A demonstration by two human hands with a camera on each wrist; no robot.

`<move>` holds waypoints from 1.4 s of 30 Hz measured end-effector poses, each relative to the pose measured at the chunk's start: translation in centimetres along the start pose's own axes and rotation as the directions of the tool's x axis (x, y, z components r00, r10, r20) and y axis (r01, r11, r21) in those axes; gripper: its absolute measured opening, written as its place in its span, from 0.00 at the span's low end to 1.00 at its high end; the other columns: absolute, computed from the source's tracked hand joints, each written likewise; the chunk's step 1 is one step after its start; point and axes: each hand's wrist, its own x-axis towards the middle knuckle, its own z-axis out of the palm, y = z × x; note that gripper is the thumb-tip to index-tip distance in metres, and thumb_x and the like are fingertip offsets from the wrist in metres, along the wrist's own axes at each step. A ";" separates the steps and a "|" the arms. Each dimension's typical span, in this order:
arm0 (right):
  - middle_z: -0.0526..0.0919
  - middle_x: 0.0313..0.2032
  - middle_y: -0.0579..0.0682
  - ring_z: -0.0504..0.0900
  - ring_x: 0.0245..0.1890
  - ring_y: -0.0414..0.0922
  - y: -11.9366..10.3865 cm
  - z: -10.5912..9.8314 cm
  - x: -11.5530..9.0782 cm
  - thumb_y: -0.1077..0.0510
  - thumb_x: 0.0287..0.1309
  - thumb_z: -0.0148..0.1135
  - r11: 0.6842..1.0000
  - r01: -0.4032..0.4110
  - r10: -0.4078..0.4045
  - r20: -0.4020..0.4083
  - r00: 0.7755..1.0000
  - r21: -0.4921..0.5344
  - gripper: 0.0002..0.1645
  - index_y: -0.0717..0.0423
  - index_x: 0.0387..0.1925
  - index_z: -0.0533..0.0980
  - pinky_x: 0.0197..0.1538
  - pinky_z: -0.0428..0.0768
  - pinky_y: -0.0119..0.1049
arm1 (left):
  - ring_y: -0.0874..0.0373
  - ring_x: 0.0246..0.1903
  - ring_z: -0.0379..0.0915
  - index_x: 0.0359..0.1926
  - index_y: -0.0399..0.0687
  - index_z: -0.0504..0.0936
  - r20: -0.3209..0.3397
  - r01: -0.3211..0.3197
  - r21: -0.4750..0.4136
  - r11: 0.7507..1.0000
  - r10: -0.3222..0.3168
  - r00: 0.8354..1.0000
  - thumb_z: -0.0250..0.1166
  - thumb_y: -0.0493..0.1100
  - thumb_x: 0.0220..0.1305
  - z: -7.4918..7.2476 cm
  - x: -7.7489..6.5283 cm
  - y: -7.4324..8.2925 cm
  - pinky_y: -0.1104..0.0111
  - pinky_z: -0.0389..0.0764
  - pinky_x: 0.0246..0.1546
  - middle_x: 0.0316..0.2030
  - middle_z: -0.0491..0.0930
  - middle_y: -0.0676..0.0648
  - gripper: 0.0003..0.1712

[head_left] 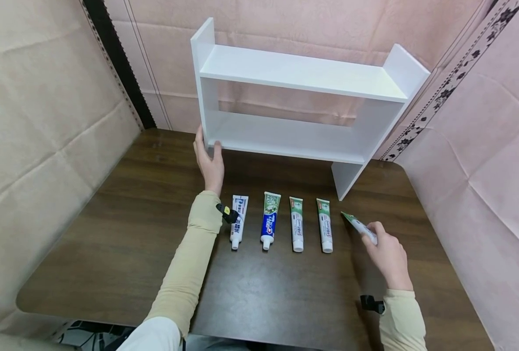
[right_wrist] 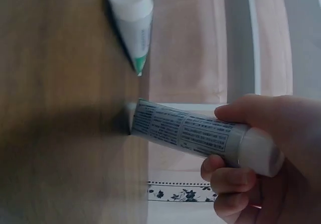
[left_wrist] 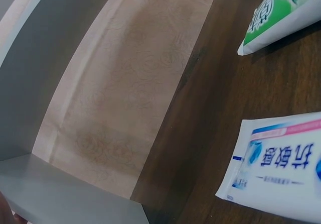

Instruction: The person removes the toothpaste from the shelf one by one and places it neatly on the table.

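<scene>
My left hand (head_left: pixel 210 163) grips the lower left side panel of a white two-tier shelf (head_left: pixel 286 131), thumb in front and fingers around the outer side. In the left wrist view only a bit of that hand (left_wrist: pixel 6 211) shows at the lower left corner. My right hand (head_left: pixel 388 253) holds a green-and-white toothpaste tube (head_left: pixel 358 227) near its cap. The right wrist view shows this tube (right_wrist: pixel 185 133) tilted, printed text facing the camera, its flat end at or just above the table. To its left lies another green-and-white toothpaste tube (head_left: pixel 325 225).
Further left in the row lie a green-and-white tube (head_left: pixel 296 224), a blue-and-green tube (head_left: pixel 269 219) and a white-and-blue tube (head_left: pixel 239 222), caps toward me. The brown table (head_left: pixel 110 243) is bordered by pink fabric walls (head_left: pixel 483 170). The shelf stands at its back edge.
</scene>
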 end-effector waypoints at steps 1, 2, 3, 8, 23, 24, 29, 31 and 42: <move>0.82 0.32 0.63 0.72 0.21 0.49 0.1 0.0 0.1 0.53 0.66 0.52 1.000 -0.001 0.001 0.014 1.000 -0.005 0.21 0.57 0.56 0.70 0.21 0.64 0.37 | 0.54 0.65 0.59 0.73 0.59 0.58 -0.002 -0.001 -0.001 1.000 0.001 1.000 0.54 0.39 0.70 0.0 0.0 0.0 0.55 0.63 0.67 0.65 0.61 0.45 0.33; 0.82 0.35 0.65 0.73 0.22 0.50 0.2 0.1 0.1 0.53 0.65 0.53 1.000 0.002 -0.002 0.023 1.000 -0.011 0.22 0.58 0.57 0.70 0.21 0.65 0.37 | 0.54 0.65 0.59 0.73 0.59 0.58 -0.005 -0.001 0.000 1.000 0.001 1.000 0.54 0.39 0.70 0.0 0.0 0.0 0.56 0.64 0.67 0.65 0.61 0.45 0.33; 0.82 0.37 0.67 0.75 0.23 0.52 0.2 0.2 0.2 0.53 0.64 0.53 1.000 0.004 -0.004 0.030 1.000 -0.013 0.22 0.58 0.57 0.70 0.22 0.66 0.38 | 0.54 0.65 0.59 0.73 0.59 0.58 -0.009 -0.001 -0.001 1.000 0.001 1.000 0.54 0.38 0.70 0.0 0.0 0.0 0.56 0.64 0.67 0.65 0.61 0.45 0.33; 0.80 0.46 0.72 0.79 0.32 0.58 0.4 0.7 0.5 0.53 0.63 0.55 0.999 0.016 -0.013 0.087 0.996 -0.031 0.26 0.60 0.59 0.70 0.28 0.73 0.45 | 0.54 0.64 0.61 0.73 0.58 0.59 -0.020 -0.010 0.004 1.000 0.010 1.000 0.54 0.38 0.69 0.1 0.0 0.0 0.57 0.65 0.66 0.64 0.63 0.44 0.33; 0.74 0.55 0.75 0.76 0.39 0.59 1.1 1.7 0.5 0.53 0.63 0.56 1.000 -0.017 0.022 0.222 0.975 -0.021 0.34 0.63 0.67 0.64 0.38 0.76 0.49 | 0.53 0.63 0.61 0.72 0.60 0.60 -0.032 -0.001 0.008 1.000 0.001 0.999 0.55 0.39 0.69 0.2 -0.3 0.1 0.55 0.66 0.66 0.63 0.63 0.43 0.32; 0.73 0.55 0.75 0.75 0.39 0.59 1.1 1.8 0.5 0.53 0.63 0.56 1.000 -0.018 0.022 0.229 0.973 -0.020 0.34 0.63 0.67 0.64 0.39 0.76 0.49 | 0.53 0.63 0.61 0.72 0.59 0.60 -0.034 -0.003 0.007 1.000 0.003 0.999 0.55 0.39 0.69 0.2 -0.3 0.1 0.55 0.66 0.65 0.63 0.63 0.43 0.32; 0.74 0.53 0.75 0.74 0.37 0.56 1.2 2.0 0.6 0.53 0.64 0.56 1.000 -0.008 0.014 0.289 0.957 -0.022 0.35 0.61 0.69 0.63 0.37 0.75 0.46 | 0.52 0.62 0.62 0.71 0.58 0.61 -0.038 -0.008 0.014 1.000 0.009 0.999 0.55 0.38 0.69 0.1 -0.4 0.2 0.54 0.66 0.65 0.62 0.64 0.43 0.32; 0.75 0.51 0.74 0.74 0.36 0.55 1.3 2.2 0.6 0.54 0.63 0.57 1.000 0.002 0.006 0.302 0.953 -0.025 0.35 0.61 0.69 0.63 0.35 0.74 0.43 | 0.53 0.62 0.62 0.72 0.59 0.61 -0.034 -0.008 0.017 1.000 0.009 0.999 0.55 0.39 0.69 0.0 -0.4 0.2 0.54 0.66 0.64 0.62 0.64 0.43 0.32; 0.76 0.47 0.74 0.74 0.34 0.54 1.2 2.3 0.2 0.53 0.65 0.56 0.999 0.028 -0.016 0.281 0.959 -0.036 0.34 0.63 0.68 0.63 0.36 0.75 0.47 | 0.54 0.62 0.62 0.71 0.61 0.61 -0.038 0.004 0.022 1.000 -0.003 0.999 0.55 0.40 0.69 -0.4 -0.6 0.1 0.57 0.66 0.65 0.63 0.64 0.45 0.32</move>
